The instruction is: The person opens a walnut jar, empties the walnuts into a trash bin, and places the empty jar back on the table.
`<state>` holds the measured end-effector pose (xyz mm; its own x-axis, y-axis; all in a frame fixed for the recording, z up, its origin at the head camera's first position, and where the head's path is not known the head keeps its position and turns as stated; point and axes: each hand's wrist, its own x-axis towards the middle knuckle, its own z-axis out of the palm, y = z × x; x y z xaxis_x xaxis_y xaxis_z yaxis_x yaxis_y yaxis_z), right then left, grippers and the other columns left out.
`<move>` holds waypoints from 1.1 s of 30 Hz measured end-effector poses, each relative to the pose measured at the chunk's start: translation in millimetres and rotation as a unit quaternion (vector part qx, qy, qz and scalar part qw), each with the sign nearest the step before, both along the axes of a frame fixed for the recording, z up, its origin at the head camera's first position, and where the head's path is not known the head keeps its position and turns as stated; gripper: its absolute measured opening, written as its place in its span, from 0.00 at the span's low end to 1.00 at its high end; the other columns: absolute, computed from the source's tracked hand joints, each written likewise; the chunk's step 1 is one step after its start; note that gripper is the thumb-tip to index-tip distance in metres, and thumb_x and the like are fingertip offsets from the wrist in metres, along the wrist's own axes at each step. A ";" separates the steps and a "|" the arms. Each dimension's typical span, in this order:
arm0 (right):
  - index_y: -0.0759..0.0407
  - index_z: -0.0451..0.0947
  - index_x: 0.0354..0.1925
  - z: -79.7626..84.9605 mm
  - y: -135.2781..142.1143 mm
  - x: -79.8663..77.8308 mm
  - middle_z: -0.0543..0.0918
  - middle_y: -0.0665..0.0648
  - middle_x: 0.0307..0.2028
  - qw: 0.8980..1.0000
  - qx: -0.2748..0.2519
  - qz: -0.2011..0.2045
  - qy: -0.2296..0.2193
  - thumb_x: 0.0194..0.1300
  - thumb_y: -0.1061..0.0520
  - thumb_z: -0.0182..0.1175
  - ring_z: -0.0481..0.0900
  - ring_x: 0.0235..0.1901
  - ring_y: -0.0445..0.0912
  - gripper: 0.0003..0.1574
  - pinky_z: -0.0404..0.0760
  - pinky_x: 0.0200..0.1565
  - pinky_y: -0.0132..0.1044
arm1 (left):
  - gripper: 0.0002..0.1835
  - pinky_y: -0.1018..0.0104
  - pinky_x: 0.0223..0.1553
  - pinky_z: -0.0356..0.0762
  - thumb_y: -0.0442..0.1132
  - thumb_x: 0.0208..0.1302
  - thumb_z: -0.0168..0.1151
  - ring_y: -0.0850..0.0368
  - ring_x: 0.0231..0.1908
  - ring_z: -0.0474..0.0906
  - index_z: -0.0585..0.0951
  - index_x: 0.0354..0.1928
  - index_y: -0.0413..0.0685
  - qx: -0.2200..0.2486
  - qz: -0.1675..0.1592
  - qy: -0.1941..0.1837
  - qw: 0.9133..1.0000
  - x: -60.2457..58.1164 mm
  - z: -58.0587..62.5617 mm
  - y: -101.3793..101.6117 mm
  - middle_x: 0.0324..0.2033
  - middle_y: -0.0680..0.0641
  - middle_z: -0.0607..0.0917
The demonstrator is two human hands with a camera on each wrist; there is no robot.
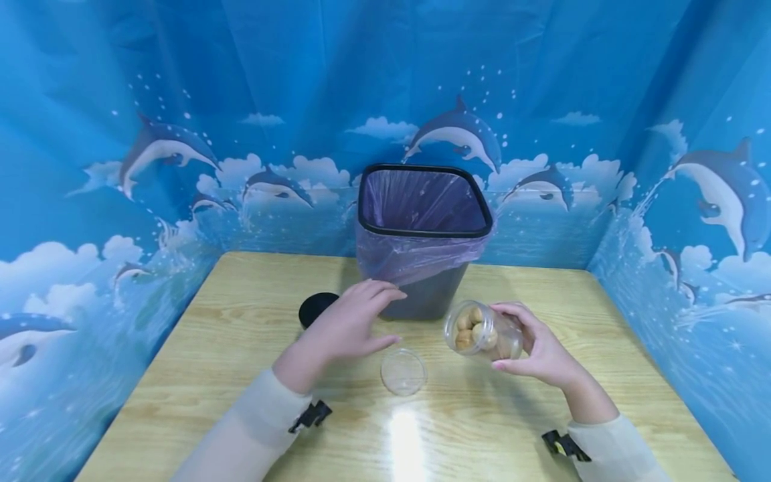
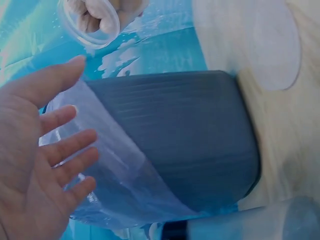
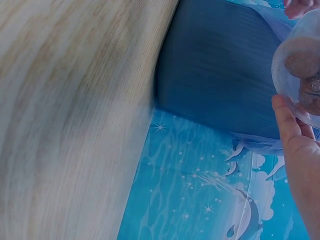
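Note:
My right hand (image 1: 533, 345) holds a clear plastic jar (image 1: 508, 338) by its side, tilted with its open mouth toward the left. Round tan-brown pieces (image 1: 472, 328) lie inside it, also showing through the jar's base in the right wrist view. My left hand (image 1: 352, 325) hovers in front of the bin, palm toward the jar, fingers loosely extended and holding nothing. On the table between the hands lies a clear round lid (image 1: 403, 372). Behind them stands a dark grey waste bin (image 2: 175, 120), its black rim (image 1: 424, 233) over a translucent purple bag (image 1: 421, 258).
A clear container with a black top (image 1: 316, 307) stands left of the bin, partly hidden behind my left hand in the head view. The wooden table (image 1: 199, 375) is enclosed by a blue dolphin-print curtain (image 1: 289, 80) at the back and sides.

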<state>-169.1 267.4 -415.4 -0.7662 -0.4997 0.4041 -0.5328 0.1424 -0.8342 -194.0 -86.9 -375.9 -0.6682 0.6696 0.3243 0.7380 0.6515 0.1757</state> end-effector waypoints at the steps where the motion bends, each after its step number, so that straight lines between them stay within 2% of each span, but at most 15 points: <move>1: 0.69 0.56 0.64 0.0 -0.1 0.2 0.65 0.60 0.57 1.000 0.000 -0.001 0.000 0.36 0.79 0.69 0.67 0.55 0.44 0.56 0.71 0.53 0.29 | 0.35 0.57 0.64 0.54 0.62 0.55 0.59 0.57 0.61 0.61 0.66 0.62 0.56 0.011 0.000 0.010 1.000 0.2 3.2 -1.1 0.59 0.54 0.69; 5: 0.68 0.56 0.64 1.0 0.1 1.3 0.65 0.60 0.57 1.000 -0.001 -0.005 -0.005 0.37 0.78 0.70 0.67 0.56 0.45 0.56 0.71 0.53 0.30 | 0.31 0.59 0.63 0.56 0.60 0.57 0.58 0.59 0.61 0.61 0.69 0.61 0.56 0.051 0.013 0.061 0.997 2.4 14.0 -3.8 0.59 0.54 0.69; 10: 0.68 0.56 0.64 2.1 0.2 0.9 0.65 0.60 0.57 1.000 0.001 -0.007 -0.003 0.38 0.77 0.70 0.67 0.56 0.45 0.55 0.71 0.53 0.29 | 0.27 0.59 0.63 0.56 0.57 0.60 0.57 0.57 0.62 0.61 0.71 0.59 0.54 0.111 0.025 0.108 0.988 3.1 26.2 -7.7 0.60 0.53 0.69; 18: 0.66 0.57 0.64 2.9 3.0 0.1 0.65 0.60 0.57 1.000 0.007 -0.016 -0.006 0.38 0.76 0.70 0.67 0.56 0.45 0.55 0.72 0.52 0.30 | 0.30 0.53 0.64 0.53 0.51 0.60 0.56 0.48 0.64 0.58 0.67 0.63 0.48 0.205 0.007 0.178 0.962 -12.2 34.6 -12.5 0.63 0.45 0.66; 22: 0.66 0.57 0.64 2.7 3.9 0.5 0.65 0.60 0.57 1.000 0.008 -0.017 -0.008 0.38 0.76 0.70 0.67 0.55 0.44 0.55 0.72 0.52 0.30 | 0.32 0.50 0.64 0.51 0.52 0.60 0.54 0.46 0.64 0.57 0.64 0.65 0.48 0.225 0.022 0.201 0.953 -20.6 38.5 -11.2 0.66 0.45 0.63; 25: 0.66 0.57 0.64 2.7 3.9 0.8 0.65 0.60 0.57 1.000 0.007 -0.017 -0.007 0.38 0.76 0.70 0.67 0.55 0.44 0.55 0.72 0.52 0.30 | 0.35 0.49 0.65 0.47 0.54 0.61 0.52 0.46 0.66 0.54 0.60 0.68 0.50 0.218 0.042 0.197 0.955 -24.9 43.4 -8.4 0.68 0.47 0.58; 29: 0.67 0.57 0.64 2.8 3.8 1.3 0.65 0.60 0.57 1.000 0.004 -0.015 -0.004 0.38 0.77 0.70 0.68 0.55 0.44 0.55 0.72 0.52 0.30 | 0.37 0.49 0.66 0.42 0.57 0.62 0.51 0.48 0.68 0.47 0.55 0.70 0.54 0.195 0.061 0.175 0.963 -28.7 50.3 -4.7 0.70 0.49 0.53; 33: 0.67 0.57 0.64 2.9 4.1 1.7 0.66 0.60 0.57 1.000 0.001 -0.017 -0.003 0.38 0.77 0.70 0.68 0.55 0.44 0.55 0.72 0.52 0.30 | 0.38 0.49 0.67 0.39 0.59 0.62 0.49 0.49 0.69 0.43 0.54 0.71 0.53 0.174 0.081 0.154 0.969 -33.1 52.9 -2.6 0.71 0.50 0.49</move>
